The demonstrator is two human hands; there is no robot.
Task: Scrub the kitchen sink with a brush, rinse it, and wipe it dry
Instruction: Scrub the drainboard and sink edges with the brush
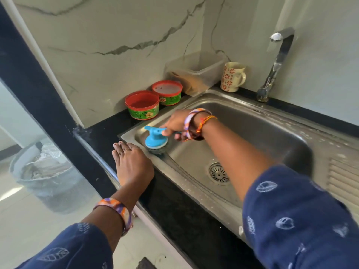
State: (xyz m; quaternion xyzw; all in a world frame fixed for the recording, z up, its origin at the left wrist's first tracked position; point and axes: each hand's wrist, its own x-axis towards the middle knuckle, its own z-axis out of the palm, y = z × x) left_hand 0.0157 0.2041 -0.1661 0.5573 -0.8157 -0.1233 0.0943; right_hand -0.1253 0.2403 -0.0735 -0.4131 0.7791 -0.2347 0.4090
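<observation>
A stainless steel sink (258, 123) is set into a black counter, with a round drain (219, 173) in its floor. My right hand (175, 124) grips the handle of a blue brush (156, 139) whose steel-wool pad presses on the sink's near-left corner rim. My left hand (132, 164) lies flat, fingers together, on the black counter just left of that corner, holding nothing. A chrome tap (275, 63) stands behind the sink at the right; no water runs from it.
Two red-rimmed green tubs (142, 104) (168, 92) stand on the counter behind the sink's left end. A clear plastic box (196, 72) and a flowered mug (232, 76) stand against the marble wall. A grey bucket (46, 177) sits on the floor left. Ridged drainboard (343, 179) at right.
</observation>
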